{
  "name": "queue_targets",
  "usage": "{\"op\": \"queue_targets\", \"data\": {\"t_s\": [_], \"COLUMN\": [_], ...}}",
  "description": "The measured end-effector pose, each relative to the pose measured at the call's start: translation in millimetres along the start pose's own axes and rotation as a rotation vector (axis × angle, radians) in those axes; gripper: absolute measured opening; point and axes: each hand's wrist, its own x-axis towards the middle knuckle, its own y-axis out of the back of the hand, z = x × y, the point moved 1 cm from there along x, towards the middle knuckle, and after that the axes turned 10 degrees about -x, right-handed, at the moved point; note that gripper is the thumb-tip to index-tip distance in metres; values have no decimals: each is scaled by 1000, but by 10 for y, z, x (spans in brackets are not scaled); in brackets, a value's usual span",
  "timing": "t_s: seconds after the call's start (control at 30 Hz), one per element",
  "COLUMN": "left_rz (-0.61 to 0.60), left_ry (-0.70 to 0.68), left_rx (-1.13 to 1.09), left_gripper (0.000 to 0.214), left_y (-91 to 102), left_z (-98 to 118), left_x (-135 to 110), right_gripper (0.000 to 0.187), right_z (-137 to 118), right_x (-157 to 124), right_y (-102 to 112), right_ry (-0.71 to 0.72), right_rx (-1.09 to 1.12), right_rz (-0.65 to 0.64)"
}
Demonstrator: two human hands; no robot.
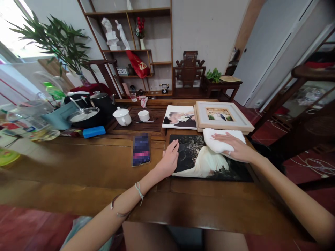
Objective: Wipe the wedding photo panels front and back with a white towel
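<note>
A large dark photo print (209,164) lies flat on the wooden table (91,167) in front of me. My left hand (169,159) rests open on its left edge, fingers flat and pointing away. My right hand (234,146) lies flat on a folded white cloth (220,138), which sits on the print's upper right part. Both forearms reach in from the bottom of the view.
Behind the print lie another photo print (179,118) and a pale wooden picture frame (222,115). A phone (141,150) lies to the left. A white teapot (122,116), a cup (143,115), pots and a blue sponge (94,131) stand further left.
</note>
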Motion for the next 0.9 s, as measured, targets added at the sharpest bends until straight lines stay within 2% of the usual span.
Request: {"op": "queue_targets", "data": {"t_s": [0.1,0.3,0.4,0.47,0.53,0.73,0.83,0.9], "left_rz": [11,14,-2,-4,0,13,11,12], "left_ry": [-20,-4,-4,-7,-14,-30,-45,-50], "left_rx": [1,12,4,-5,-13,-20,-18,-16], "left_gripper": [47,46,46,46,46,46,46,47], "left_y": [-14,-28,-24,-20,-19,-24,-23,-20], "left_z": [-36,-61,-63,-69,-78,-103,-100,-95], "left_x": [9,21,25,26,27,25,19,16], "right_gripper": [59,75,74,66,59,53,53,53], "right_z": [-200,-996,-1130,-1037,-839,-221,-108,-157], "right_x": [-192,-808,-938,-910,-801,-229,16,99], "right_y": [16,198,268,272,245,138,102,69], "right_ry": [53,177,186,158,97,-102,-160,-150], "right_rx": [-7,-5,38,107,178,188,128,72], "right_rz": [30,-66,-125,-135,-102,0,25,29]}}
